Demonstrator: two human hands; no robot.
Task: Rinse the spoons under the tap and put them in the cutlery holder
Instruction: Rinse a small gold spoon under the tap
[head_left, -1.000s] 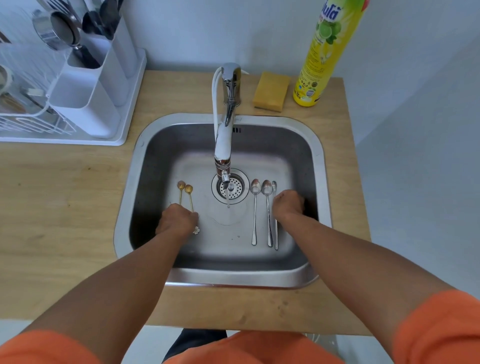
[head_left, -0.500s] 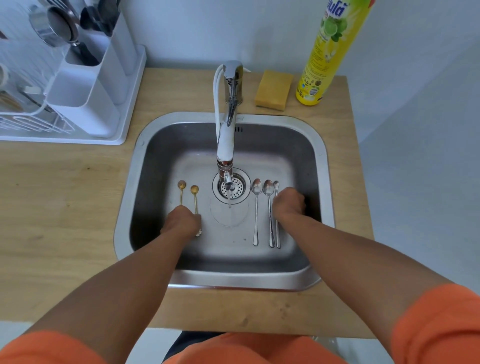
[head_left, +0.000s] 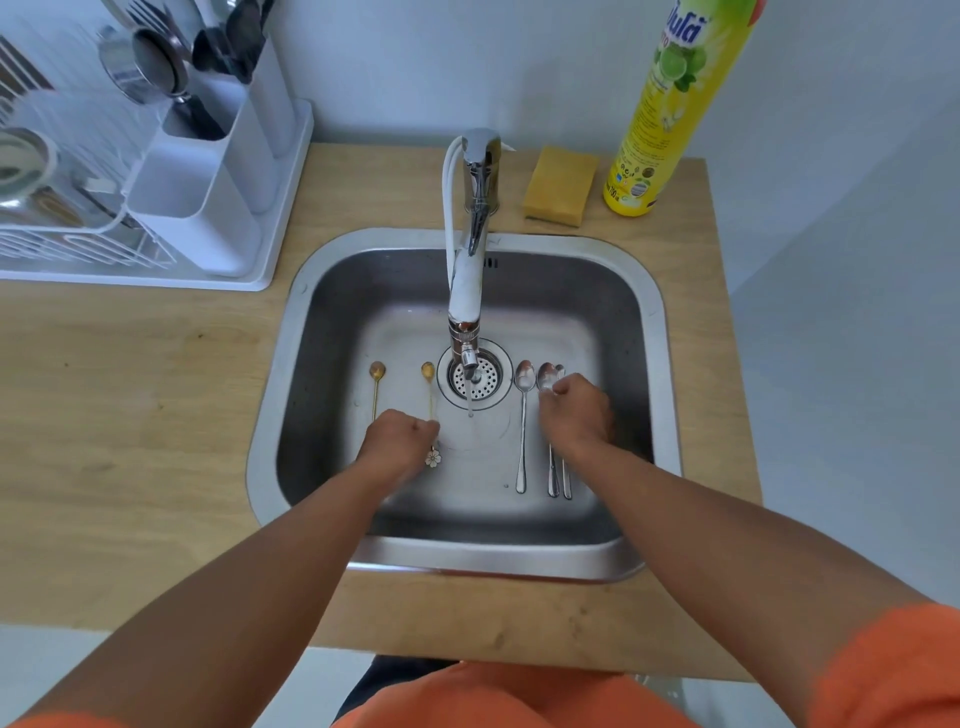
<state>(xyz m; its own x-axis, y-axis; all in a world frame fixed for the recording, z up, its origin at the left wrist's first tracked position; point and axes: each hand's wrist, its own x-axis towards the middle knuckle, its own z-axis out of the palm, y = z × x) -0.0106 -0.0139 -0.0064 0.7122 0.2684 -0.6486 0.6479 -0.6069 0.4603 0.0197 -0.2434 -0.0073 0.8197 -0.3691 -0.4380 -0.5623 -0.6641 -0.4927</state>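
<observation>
Two gold spoons and three silver spoons lie on the floor of the steel sink (head_left: 654, 332). My left hand (head_left: 397, 444) is closed on the handle of the right gold spoon (head_left: 428, 372), whose flower end pokes out below my fingers. The other gold spoon (head_left: 376, 372) lies to its left. My right hand (head_left: 576, 415) covers the two right silver spoons (head_left: 546, 375), fingertips pinched at the neck of one; their handle ends show beneath my wrist. The left silver spoon (head_left: 523, 415) lies apart. A thin stream runs from the tap (head_left: 470, 270). The white cutlery holder (head_left: 208, 208) stands back left.
A dish rack (head_left: 62, 244) with metal items sits left of the holder. A yellow sponge (head_left: 560, 186) and a tall yellow detergent bottle (head_left: 660, 135) stand behind the sink on the wooden counter (head_left: 130, 395). The drain strainer (head_left: 485, 382) is under the spout.
My left hand has dragged the right gold spoon toward the drain, away from the other gold one. My right hand has moved left and forward onto the two right silver spoons.
</observation>
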